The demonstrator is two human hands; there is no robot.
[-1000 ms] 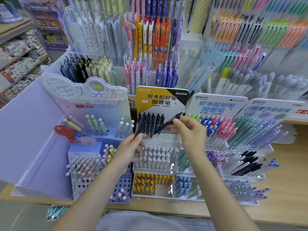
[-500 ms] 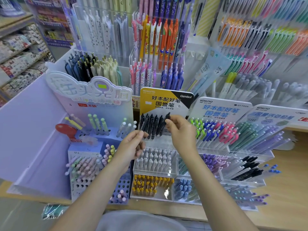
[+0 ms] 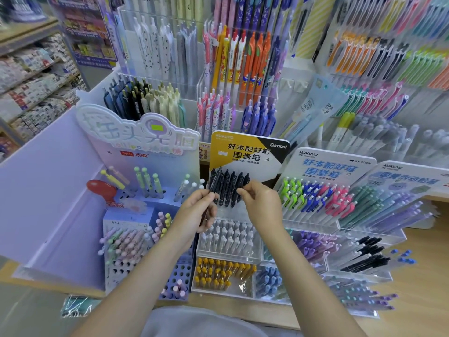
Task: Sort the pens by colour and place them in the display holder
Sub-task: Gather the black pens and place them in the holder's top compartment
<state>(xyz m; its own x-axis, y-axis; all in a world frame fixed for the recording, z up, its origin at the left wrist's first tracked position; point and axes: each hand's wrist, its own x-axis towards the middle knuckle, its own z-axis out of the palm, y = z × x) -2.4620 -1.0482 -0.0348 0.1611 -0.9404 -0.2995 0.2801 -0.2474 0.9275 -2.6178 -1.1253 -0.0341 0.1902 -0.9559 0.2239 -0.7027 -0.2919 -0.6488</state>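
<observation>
Being light, stiff and smooth, the slim black plastic pens (image 3: 213, 188) are best pinched mid-barrel. A few are gripped by the left hand (image 3: 198, 212); the right hand (image 3: 261, 203), apart, pinches one racked black pen (image 3: 245, 184).

The left hand (image 3: 194, 212) grips a black pen (image 3: 211, 195), tilted, its top among the row of black pens (image 3: 230, 187) standing in the clear display holder (image 3: 228, 254) below a yellow sign (image 3: 243, 152). The right hand (image 3: 262, 205) pinches the rightmost pen's top. Coloured pens (image 3: 315, 198) stand just beside, to the right.
</observation>
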